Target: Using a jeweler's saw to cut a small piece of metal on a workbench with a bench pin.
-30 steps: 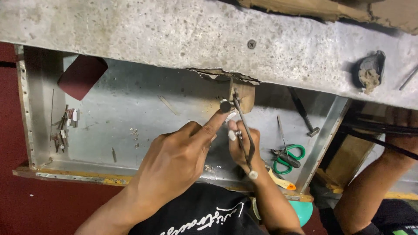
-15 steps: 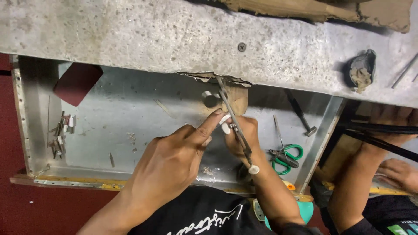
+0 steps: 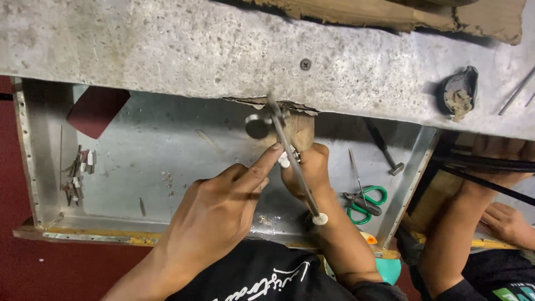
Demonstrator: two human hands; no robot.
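My right hand (image 3: 309, 167) grips a thin metal file (image 3: 295, 167) like a pen. The file's tip lies on a wooden bench peg (image 3: 301, 129) under the grey benchtop (image 3: 223, 50), and its white-capped tail sticks back over my wrist. My left hand (image 3: 220, 214) comes in from the lower left with its index finger stretched out. That fingertip and the thumb pinch a small white piece (image 3: 284, 161) beside the file. A round metal disc (image 3: 257, 126) sits just left of the peg.
A metal catch tray (image 3: 156, 150) below the bench holds green-handled scissors (image 3: 365, 203), a small hammer (image 3: 384, 149), a needle tool (image 3: 355, 170) and metal scraps (image 3: 78, 173). A dark dish (image 3: 460, 93) rests on the benchtop. Another person's arm (image 3: 462, 223) and hand (image 3: 504, 223) are at the right.
The file's tip has swung slightly left on the peg and the round disc has come into sight. Both hands stay at the peg. The other person's hand has appeared at the right.
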